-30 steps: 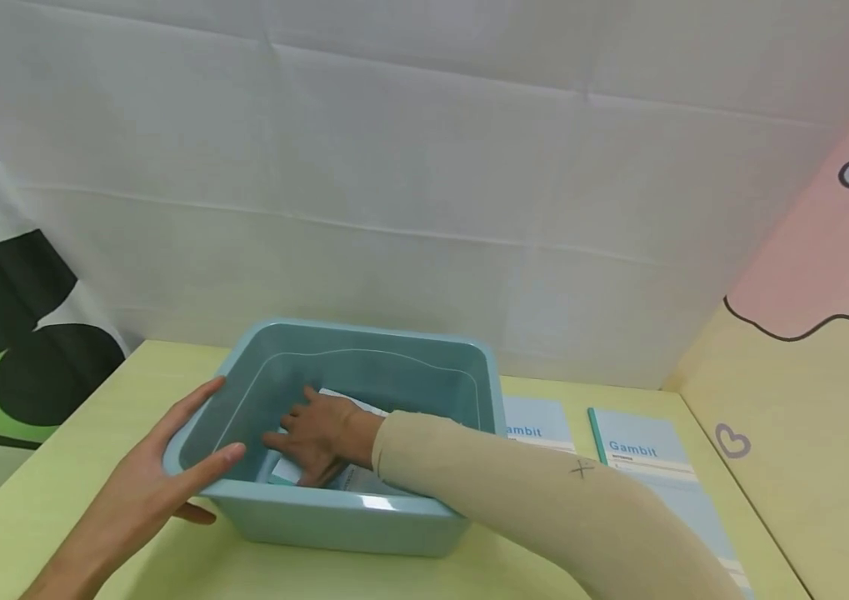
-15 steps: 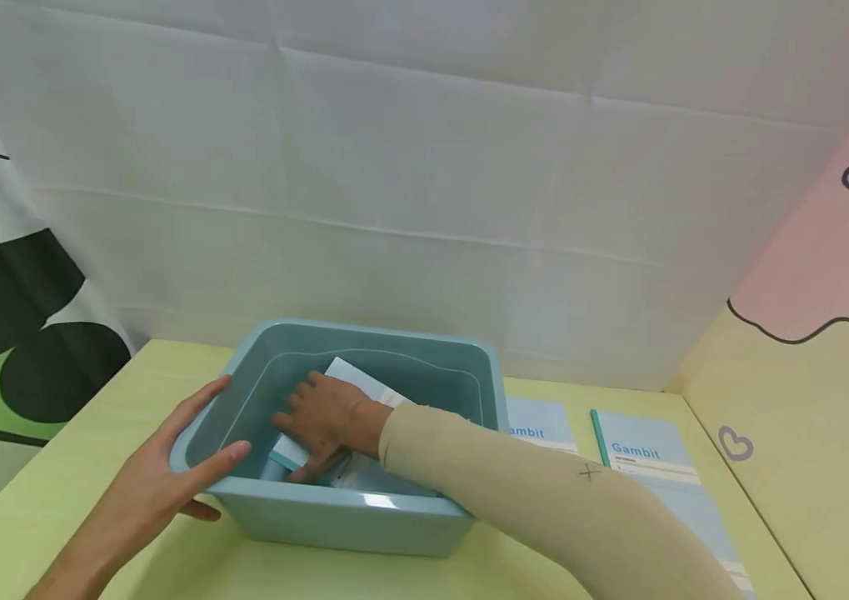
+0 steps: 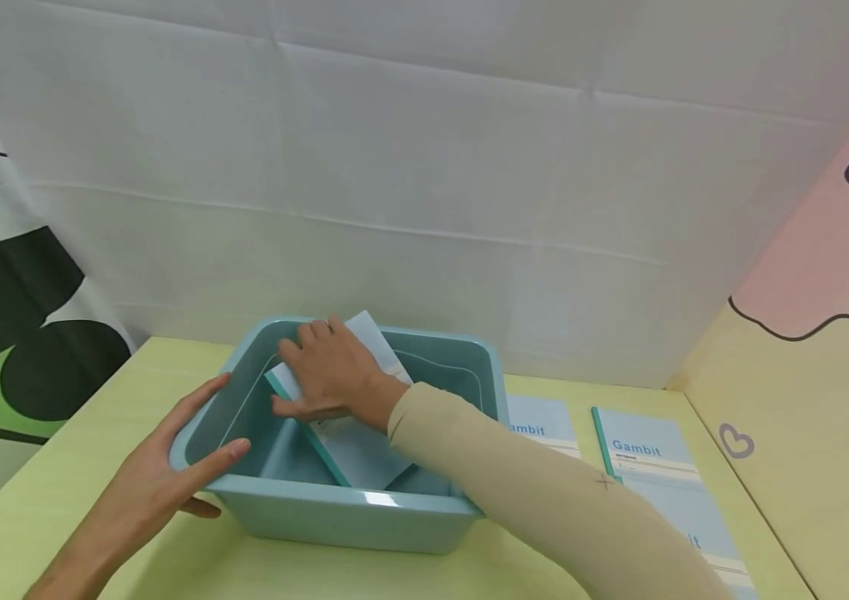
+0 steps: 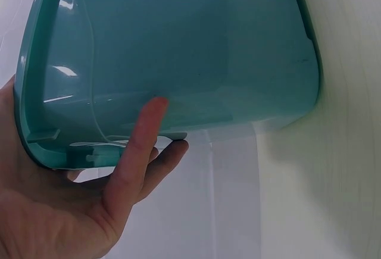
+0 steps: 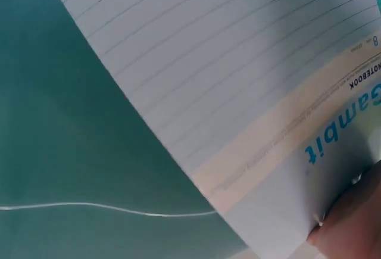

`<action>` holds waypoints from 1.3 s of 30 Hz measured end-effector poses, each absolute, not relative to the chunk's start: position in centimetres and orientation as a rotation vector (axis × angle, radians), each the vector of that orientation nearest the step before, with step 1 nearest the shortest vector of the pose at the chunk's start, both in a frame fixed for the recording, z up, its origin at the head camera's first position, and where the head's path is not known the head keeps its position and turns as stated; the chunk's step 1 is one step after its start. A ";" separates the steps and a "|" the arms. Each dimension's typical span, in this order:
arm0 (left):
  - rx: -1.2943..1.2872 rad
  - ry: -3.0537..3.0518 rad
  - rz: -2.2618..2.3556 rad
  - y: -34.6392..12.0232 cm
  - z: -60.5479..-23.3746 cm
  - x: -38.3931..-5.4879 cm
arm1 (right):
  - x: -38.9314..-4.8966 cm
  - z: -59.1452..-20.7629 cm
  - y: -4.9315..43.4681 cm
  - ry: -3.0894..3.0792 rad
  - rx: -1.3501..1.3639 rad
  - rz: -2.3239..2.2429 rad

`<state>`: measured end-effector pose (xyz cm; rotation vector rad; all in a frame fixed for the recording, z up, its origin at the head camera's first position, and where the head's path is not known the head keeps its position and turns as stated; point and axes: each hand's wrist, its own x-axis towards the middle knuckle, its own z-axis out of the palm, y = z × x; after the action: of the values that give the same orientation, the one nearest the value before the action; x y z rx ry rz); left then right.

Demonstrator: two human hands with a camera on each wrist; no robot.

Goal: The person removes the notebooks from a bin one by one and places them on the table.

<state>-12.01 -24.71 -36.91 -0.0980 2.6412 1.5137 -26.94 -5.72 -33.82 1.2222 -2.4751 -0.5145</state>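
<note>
A blue plastic tub [image 3: 334, 525] stands on the table in the head view. My left hand [image 3: 147, 487] grips its left front corner, thumb over the rim and fingers outside. The left wrist view shows that hand [image 4: 77, 211] around the tub's edge [image 4: 27, 92]. With my right hand [image 3: 330, 367] I hold a light blue Gambit notebook [image 3: 364, 454] by its upper part. It leans inside the tub, its top corner above the far rim and its teal spine to the left. Lines on the notebook's cover [image 5: 238, 92] fill the right wrist view.
To the right of the tub lie more light blue Gambit notebooks [image 3: 645, 437], one partly behind the tub [image 3: 540, 417] and some under my right sleeve [image 3: 529, 475]. A white cloth wall [image 3: 424, 208] rises behind the pale yellow table [image 3: 94, 442].
My right hand has risen from low in the tub, lifting the notebook and tilting its top end up past the far rim. The left hand has stayed on the corner.
</note>
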 end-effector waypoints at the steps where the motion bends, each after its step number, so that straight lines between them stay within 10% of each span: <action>1: -0.098 2.641 1.519 -24.7 -36.9 -12.0 | -27.0 -33.5 -5.6 -2.478 1.197 -0.487; 39: -0.101 2.661 1.506 -24.8 -37.4 -12.3 | -29.3 -23.8 -0.4 -2.719 0.605 0.130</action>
<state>-12.34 -24.84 -37.38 -0.1015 2.6610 1.5060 -29.26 -0.38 -23.80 0.6052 -2.7194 0.1297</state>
